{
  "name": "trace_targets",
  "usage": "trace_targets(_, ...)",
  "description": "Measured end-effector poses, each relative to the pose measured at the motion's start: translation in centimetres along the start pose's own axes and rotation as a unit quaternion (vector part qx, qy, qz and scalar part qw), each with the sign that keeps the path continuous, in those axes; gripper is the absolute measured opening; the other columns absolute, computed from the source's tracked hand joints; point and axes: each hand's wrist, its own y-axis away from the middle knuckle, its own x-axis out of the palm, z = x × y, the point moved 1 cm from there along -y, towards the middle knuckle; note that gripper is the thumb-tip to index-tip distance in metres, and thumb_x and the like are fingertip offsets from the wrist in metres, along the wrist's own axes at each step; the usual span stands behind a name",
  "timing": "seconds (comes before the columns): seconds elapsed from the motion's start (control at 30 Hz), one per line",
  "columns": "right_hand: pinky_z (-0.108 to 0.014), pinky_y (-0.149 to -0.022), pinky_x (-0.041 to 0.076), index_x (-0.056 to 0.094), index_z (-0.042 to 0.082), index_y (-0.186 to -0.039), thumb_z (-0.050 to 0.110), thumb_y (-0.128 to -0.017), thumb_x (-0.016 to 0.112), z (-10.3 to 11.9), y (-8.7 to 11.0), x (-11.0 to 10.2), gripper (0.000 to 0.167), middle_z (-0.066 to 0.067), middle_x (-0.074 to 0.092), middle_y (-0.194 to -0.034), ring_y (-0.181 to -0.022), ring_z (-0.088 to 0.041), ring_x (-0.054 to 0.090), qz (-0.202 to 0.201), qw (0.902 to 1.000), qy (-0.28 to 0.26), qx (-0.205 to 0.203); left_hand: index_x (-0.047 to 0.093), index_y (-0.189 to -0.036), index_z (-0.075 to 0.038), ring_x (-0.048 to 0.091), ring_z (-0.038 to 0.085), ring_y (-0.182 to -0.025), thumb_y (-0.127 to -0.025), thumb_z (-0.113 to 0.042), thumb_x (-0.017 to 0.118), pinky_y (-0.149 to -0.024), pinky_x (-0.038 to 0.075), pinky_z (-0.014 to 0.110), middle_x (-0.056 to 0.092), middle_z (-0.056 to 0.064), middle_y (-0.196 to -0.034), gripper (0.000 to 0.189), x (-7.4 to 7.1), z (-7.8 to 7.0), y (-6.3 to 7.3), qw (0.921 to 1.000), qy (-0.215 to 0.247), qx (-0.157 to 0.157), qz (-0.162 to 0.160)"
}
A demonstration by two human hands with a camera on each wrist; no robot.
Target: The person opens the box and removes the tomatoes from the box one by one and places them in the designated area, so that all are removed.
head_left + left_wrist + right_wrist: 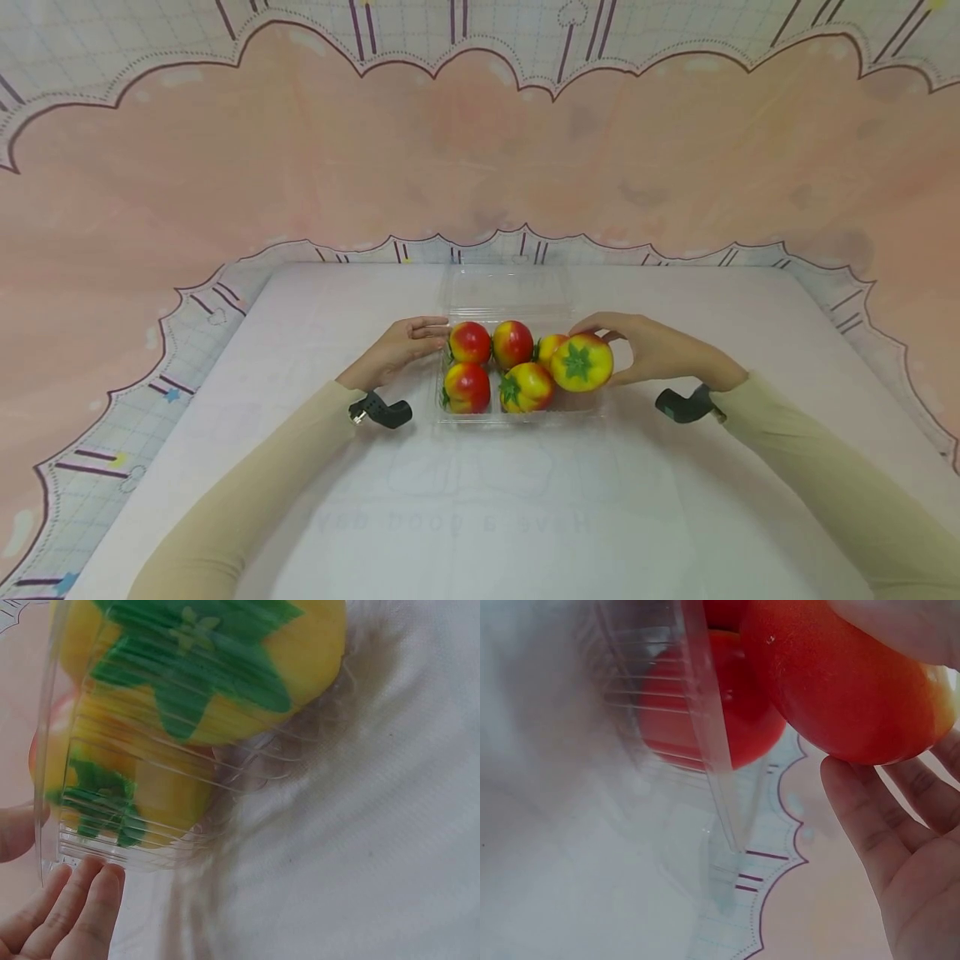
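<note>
In the head view my right hand (656,346) grips a red-and-yellow fruit (581,363) with a green star-shaped calyx, raised over the right end of a clear plastic clamshell box (480,417). The right wrist view shows this fruit's red side (840,682) between thumb and fingers. Several more such fruits sit in the box, among them one at the front left (467,388) and one at the front middle (527,387). My left hand (397,350) is at the box's left side; its straight fingers (94,907) touch the ribbed wall close to the rim.
The box's transparent lid (510,287) lies folded back behind it. Under everything is a white-covered table (450,517) with faint printed lettering. A pink patterned curtain (480,158) hangs behind the table and round its sides.
</note>
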Motion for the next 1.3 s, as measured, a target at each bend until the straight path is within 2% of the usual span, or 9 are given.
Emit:
trace_targets(0.33,-0.047,-0.100,0.048,0.050,0.012,-0.129,0.015,-0.072,0.081,-0.3,0.2,-0.8,0.065,-0.007,0.054,-0.132,-0.122,-0.027,0.049,-0.016,0.9998,0.011,0.004,0.037,-0.143,-0.004,0.041,0.033,-0.134,-0.094,-0.015,0.056,-0.111,0.036,0.043,0.044,0.019,-0.143,0.053,-0.1,0.2,-0.1,1.0000,-0.001,0.000,0.001)
trace_targets(0.6,-0.050,-0.100,0.047,0.050,0.010,-0.130,0.016,-0.072,0.081,-0.7,0.5,-2.0,0.066,-0.008,0.054,-0.133,-0.123,-0.029,0.048,-0.046,0.9988,0.005,0.016,0.038,-0.142,-0.004,0.041,0.033,-0.134,-0.094,-0.013,0.056,-0.112,0.036,0.042,0.044,0.019,-0.143,0.053,-0.1,0.3,-0.2,1.0000,0.005,-0.003,-0.004)
trace_targets(0.83,-0.048,-0.101,0.045,0.050,0.008,-0.132,0.017,-0.072,0.081,-1.3,1.0,-3.2,0.069,-0.010,0.054,-0.133,-0.124,-0.028,0.048,-0.077,0.9969,0.002,0.016,0.039,-0.142,-0.005,0.042,0.031,-0.134,-0.093,-0.014,0.057,-0.111,0.037,0.042,0.045,0.017,-0.143,0.053,0.0,0.3,-0.1,0.9999,-0.001,-0.009,-0.010)
trace_targets(0.93,-0.040,-0.103,0.044,0.049,0.008,-0.133,0.015,-0.072,0.081,-1.7,1.3,-3.5,0.069,-0.009,0.054,-0.133,-0.124,-0.026,0.047,-0.094,0.9953,0.002,0.021,0.038,-0.142,-0.005,0.042,0.032,-0.134,-0.094,-0.013,0.057,-0.111,0.036,0.042,0.045,0.018,-0.143,0.052,0.0,0.2,0.0,0.9999,0.006,-0.009,-0.009)
trace_targets(1.07,-0.013,-0.101,0.042,0.048,0.009,-0.134,0.013,-0.072,0.081,-2.2,1.6,-3.8,0.070,-0.010,0.054,-0.134,-0.125,-0.025,0.046,-0.114,0.9931,-0.007,0.026,0.038,-0.142,-0.004,0.041,0.033,-0.134,-0.094,-0.013,0.056,-0.112,0.036,0.043,0.045,0.019,-0.143,0.053,0.0,0.1,0.0,0.9999,0.009,-0.006,-0.007)
trace_targets(1.17,-0.002,-0.096,0.037,0.047,0.008,-0.136,0.014,-0.073,0.081,-2.7,1.8,-4.0,0.072,-0.011,0.052,-0.135,-0.126,-0.027,0.045,-0.123,0.9916,-0.017,0.036,0.038,-0.142,-0.004,0.041,0.033,-0.134,-0.094,-0.014,0.057,-0.112,0.036,0.043,0.045,0.019,-0.143,0.053,0.1,0.1,0.1,0.9999,0.006,-0.006,-0.008)
trace_targets(1.23,-0.006,-0.098,0.039,0.046,0.009,-0.137,0.015,-0.073,0.080,-3.0,1.9,-4.1,0.072,-0.011,0.050,-0.137,-0.126,-0.028,0.045,-0.127,0.9903,-0.018,0.052,0.038,-0.142,-0.004,0.041,0.033,-0.134,-0.094,-0.014,0.057,-0.112,0.036,0.042,0.045,0.019,-0.143,0.053,0.1,0.1,0.1,0.9999,0.007,-0.006,-0.010)
trace_targets(1.3,-0.016,-0.102,0.042,0.045,0.010,-0.137,0.013,-0.073,0.080,-3.3,2.0,-4.2,0.073,-0.010,0.049,-0.138,-0.126,-0.028,0.045,-0.134,0.9881,-0.019,0.072,0.038,-0.142,-0.005,0.042,0.032,-0.134,-0.094,-0.014,0.057,-0.111,0.036,0.042,0.045,0.019,-0.143,0.053,0.1,0.1,0.1,0.9999,0.007,-0.006,-0.012)
